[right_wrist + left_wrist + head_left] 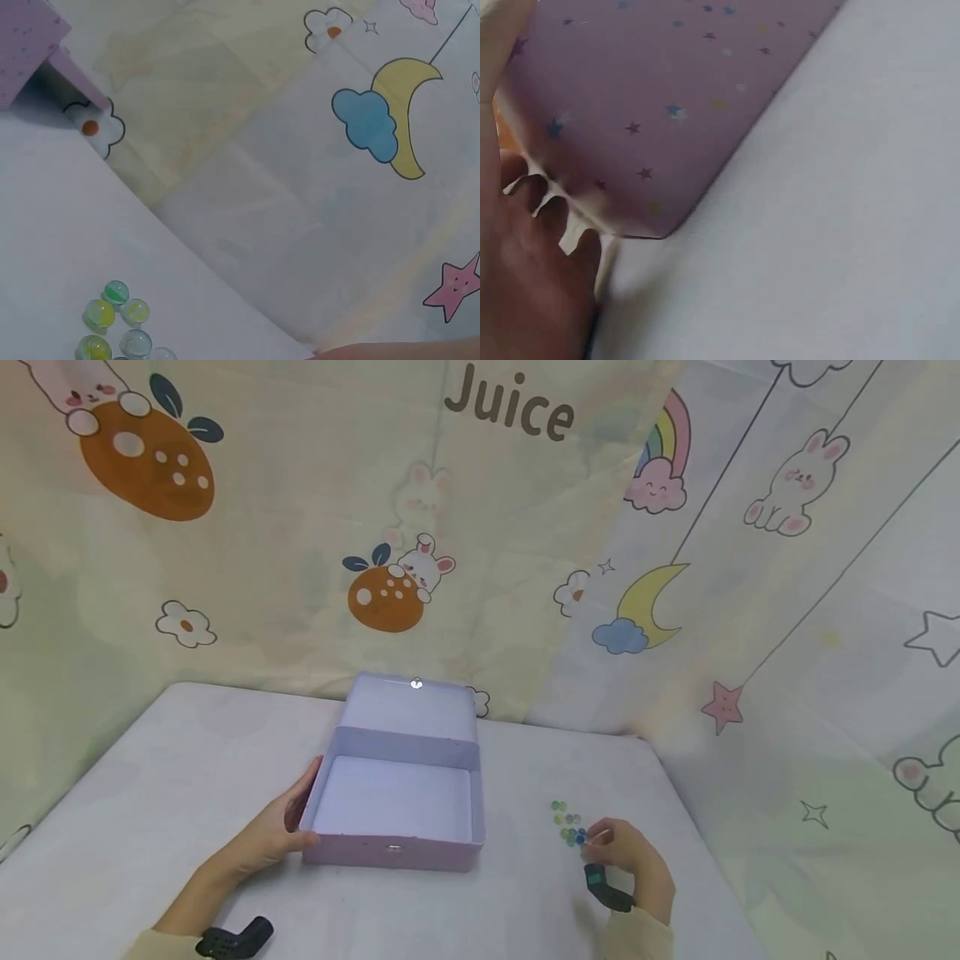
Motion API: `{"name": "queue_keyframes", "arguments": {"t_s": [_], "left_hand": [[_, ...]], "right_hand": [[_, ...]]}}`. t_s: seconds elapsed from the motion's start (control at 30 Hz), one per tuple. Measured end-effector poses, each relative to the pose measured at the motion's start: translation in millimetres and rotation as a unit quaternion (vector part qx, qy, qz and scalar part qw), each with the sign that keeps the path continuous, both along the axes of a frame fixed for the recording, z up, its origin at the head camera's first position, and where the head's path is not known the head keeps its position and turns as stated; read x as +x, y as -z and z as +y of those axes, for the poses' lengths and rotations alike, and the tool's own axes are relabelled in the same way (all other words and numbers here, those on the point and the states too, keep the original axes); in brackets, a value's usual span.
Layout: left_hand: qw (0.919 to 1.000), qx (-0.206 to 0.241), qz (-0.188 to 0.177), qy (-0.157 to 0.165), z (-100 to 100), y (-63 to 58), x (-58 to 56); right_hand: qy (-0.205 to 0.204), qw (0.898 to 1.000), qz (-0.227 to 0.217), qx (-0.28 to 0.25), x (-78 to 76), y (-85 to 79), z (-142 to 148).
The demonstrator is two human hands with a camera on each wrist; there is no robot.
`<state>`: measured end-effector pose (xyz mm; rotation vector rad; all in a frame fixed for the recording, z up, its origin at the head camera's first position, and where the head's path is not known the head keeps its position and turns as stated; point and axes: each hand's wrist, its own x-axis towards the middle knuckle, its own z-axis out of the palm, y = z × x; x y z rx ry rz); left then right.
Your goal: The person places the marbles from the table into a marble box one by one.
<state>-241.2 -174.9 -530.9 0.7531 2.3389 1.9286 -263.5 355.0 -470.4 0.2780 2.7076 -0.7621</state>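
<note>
A lilac metal box point(393, 853) stands on the table with its lid point(408, 708) raised and its inside bare. My left hand point(262, 835) holds the box's left side, thumb at the front corner and fingers along the wall. Star prints cover the box wall point(667, 97) in the left wrist view. Several glass marbles point(568, 819) lie to the right of the box. My right hand point(626, 847) is at the near end of this group, thumb and fingers bent around a blue marble point(581, 839); whether they pinch it cannot be seen. Only a strip of that hand shows in the right wrist view.
The white table point(240, 727) reaches back to a printed cloth wall point(285, 527), which also runs along the right side. Both wrists carry a black band camera, the left one point(236, 937) near the table's front. A green marble point(116, 292) lies farthest back in the group.
</note>
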Motion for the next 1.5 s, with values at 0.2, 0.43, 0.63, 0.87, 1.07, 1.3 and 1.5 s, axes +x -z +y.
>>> {"name": "queue_keyframes", "arguments": {"t_s": [0.2, 0.43, 0.63, 0.87, 1.07, 1.3, 1.5], "left_hand": [[0.9940, -0.077, 0.024, -0.074, 5.9, 3.8, 4.0], [0.9927, -0.084, 0.030, -0.082, 9.0, 6.0, 3.2], [0.9913, -0.090, 0.025, -0.093, 11.6, 10.2, 6.2], [0.9901, -0.095, 0.032, -0.098, 9.4, 9.5, 5.6], [0.9888, -0.100, 0.044, -0.101, 5.4, 9.3, 3.4], [0.9872, -0.102, 0.068, -0.102, 0.2, 7.4, 2.8], [0.9870, -0.105, 0.069, -0.100, 8.5, 8.9, 1.9]], "right_hand": [[0.003, 1.000, 0.008, -0.011, 1.0, 5.4, -7.6], [0.004, 1.000, 0.007, 0.009, 5.7, 6.3, -10.4], [0.010, 1.000, 0.005, -0.012, 11.0, 13.5, -6.2], [0.008, 1.000, 0.011, -0.010, 12.2, 11.6, -4.9], [0.008, 1.000, 0.009, -0.016, 10.4, 8.7, -5.8], [0.011, 1.000, 0.013, -0.020, 10.1, 5.1, -5.1], [0.019, 0.999, 0.051, -0.003, 14.5, -15.4, -0.4]]}}
